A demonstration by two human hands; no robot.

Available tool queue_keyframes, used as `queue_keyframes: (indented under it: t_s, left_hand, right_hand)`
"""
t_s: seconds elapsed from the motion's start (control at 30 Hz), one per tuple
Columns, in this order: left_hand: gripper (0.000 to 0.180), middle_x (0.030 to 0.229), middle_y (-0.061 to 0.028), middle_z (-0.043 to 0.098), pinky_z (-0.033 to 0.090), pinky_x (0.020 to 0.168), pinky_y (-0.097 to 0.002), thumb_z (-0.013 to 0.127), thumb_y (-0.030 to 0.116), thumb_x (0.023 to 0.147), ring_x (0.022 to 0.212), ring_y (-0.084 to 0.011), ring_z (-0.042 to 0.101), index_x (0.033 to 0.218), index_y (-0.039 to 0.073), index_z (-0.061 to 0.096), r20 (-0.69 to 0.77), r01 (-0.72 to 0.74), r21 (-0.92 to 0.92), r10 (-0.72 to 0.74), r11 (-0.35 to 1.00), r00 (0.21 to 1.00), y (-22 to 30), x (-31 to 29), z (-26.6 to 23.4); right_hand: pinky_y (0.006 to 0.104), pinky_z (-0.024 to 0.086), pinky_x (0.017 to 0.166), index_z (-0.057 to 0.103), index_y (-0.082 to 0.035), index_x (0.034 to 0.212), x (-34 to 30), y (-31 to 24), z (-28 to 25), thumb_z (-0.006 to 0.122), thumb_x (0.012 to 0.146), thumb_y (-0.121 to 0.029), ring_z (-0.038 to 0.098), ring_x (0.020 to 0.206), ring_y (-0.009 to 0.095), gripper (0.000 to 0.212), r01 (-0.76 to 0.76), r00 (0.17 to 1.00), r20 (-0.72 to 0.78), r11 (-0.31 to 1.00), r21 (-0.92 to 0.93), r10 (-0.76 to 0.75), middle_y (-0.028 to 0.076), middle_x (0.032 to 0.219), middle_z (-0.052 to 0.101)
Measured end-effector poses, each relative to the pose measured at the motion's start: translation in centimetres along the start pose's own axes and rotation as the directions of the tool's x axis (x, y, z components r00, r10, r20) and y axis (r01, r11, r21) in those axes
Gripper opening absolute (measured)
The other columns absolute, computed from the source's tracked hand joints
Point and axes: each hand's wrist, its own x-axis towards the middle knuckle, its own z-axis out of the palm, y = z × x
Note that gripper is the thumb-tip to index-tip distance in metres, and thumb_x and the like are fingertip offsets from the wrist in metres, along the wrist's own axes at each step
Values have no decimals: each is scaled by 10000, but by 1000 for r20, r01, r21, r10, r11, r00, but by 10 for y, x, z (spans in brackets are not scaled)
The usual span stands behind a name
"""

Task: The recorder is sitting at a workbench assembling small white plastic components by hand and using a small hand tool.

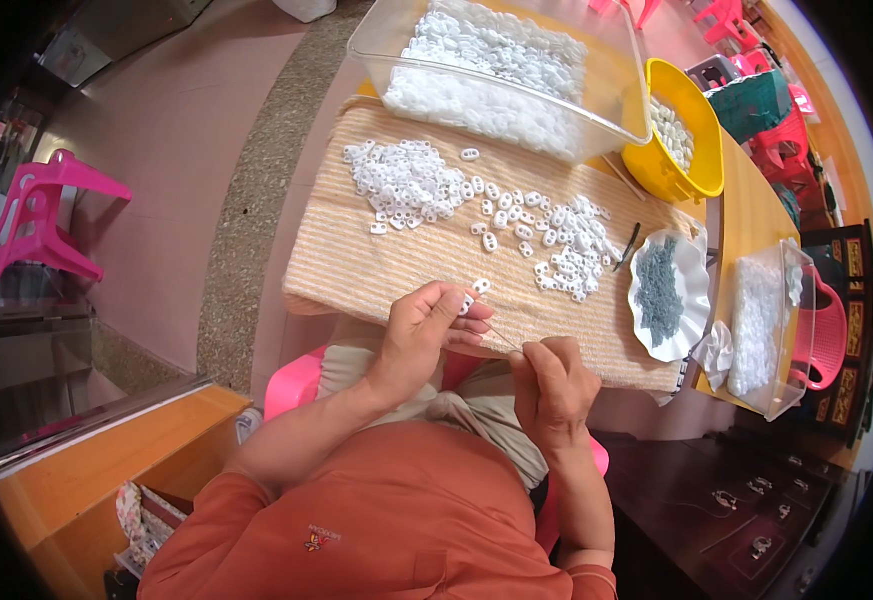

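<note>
Near the front edge of the cloth, my left hand (424,328) pinches a small white plastic piece with two holes (466,303) between thumb and fingers. A second white two-hole piece (481,286) shows just beyond the fingertips; whether it is held or lies on the cloth I cannot tell. To the right, my right hand (556,385) is closed on a thin needle-like rod (502,338), which slants up toward the left fingers. Its exact kind is too fine to make out. Ahead lie a left pile of white pieces (408,182) and a looser right pile (578,245).
A striped cloth (356,265) covers the table. Behind stands a clear bin (596,140) of white pieces, beside a yellow basin (706,165). A white scalloped dish (694,320) holds small dark grey bits. Farther right is another clear box (778,385). A pink stool (46,220) stands left.
</note>
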Motion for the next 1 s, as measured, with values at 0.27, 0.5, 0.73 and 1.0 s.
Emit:
queue_keyframes:
  t_s: [0.27,0.5,0.73,1.0]
  left_hand:
    - [334,978,-96,661,510,817,-268,449,295,1004,892,-133,632,1063,-10,573,-62,-58,6,58,998,996,1,-2,2]
    - [330,980,-72,662,482,820,-255,449,297,1006,895,-95,596,1062,3,590,-10,-127,146,130,981,992,5,-8,9]
    - [342,964,-51,640,475,797,-246,460,313,1001,867,-91,583,1039,-2,586,97,-58,13,57,998,994,-6,-20,18]
    - [339,912,-44,641,480,713,-236,481,310,992,807,-70,575,1022,-9,592,86,-74,52,69,996,994,-15,-20,17]
  right_hand:
    - [374,451,544,538,-22,895,9,-12,-9,657,812,-31,557,649,291,146,-85,966,249,993,81,62,135,802,539]
    - [334,457,578,591,-24,999,8,-15,-3,748,764,-123,559,676,245,300,-10,992,121,954,299,-27,109,782,573]
    - [307,464,643,615,-14,968,23,-25,1,739,792,-181,572,733,229,273,65,997,5,890,452,-76,109,819,607]
    - [278,422,630,600,-28,901,21,-33,9,640,894,-254,490,676,178,230,12,995,-90,809,587,50,70,779,577]
